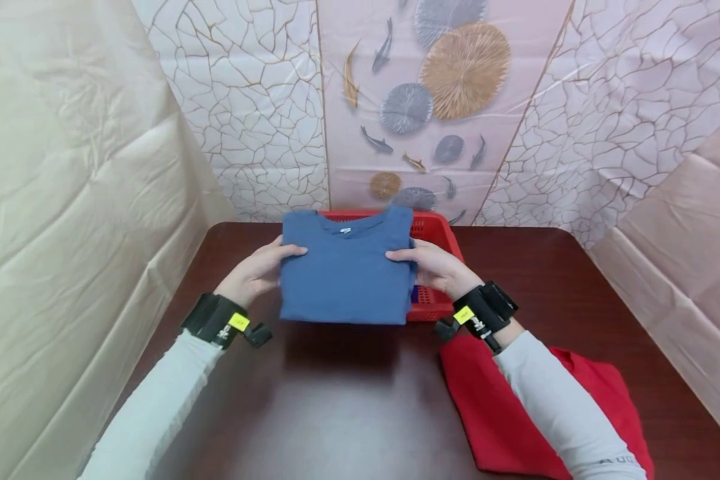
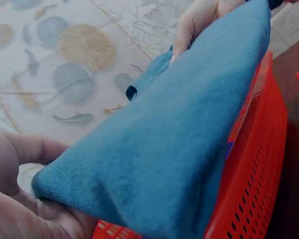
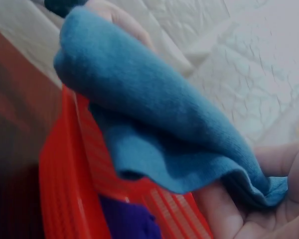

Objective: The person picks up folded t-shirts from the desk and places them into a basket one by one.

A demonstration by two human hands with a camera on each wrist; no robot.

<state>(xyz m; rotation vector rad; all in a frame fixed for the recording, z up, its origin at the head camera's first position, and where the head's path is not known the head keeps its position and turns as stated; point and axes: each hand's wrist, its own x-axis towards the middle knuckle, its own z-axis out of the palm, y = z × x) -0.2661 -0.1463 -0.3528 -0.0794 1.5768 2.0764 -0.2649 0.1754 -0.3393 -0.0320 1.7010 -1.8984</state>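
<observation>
A folded blue T-shirt (image 1: pixel 345 280) is held up above the table, its neckline and small label at the top. My left hand (image 1: pixel 259 267) grips its left side, thumb on the front and fingers behind. On the opposite side my right hand (image 1: pixel 438 267) pinches the shirt the same way. Behind and partly below the shirt stands a red plastic basket (image 1: pixel 435 233) with perforated walls. Inside the basket lies a dark purple-blue cloth (image 3: pixel 129 219), seen in the right wrist view. Folded layers of the shirt hang loose near my right fingers in that view.
A red garment (image 1: pixel 504 413) lies on the dark brown table (image 1: pixel 528 267) at the right, partly under my right forearm. Patterned cloth (image 1: pixel 264 87) hangs behind the table, and pale sheets (image 1: pixel 66 220) flank both sides.
</observation>
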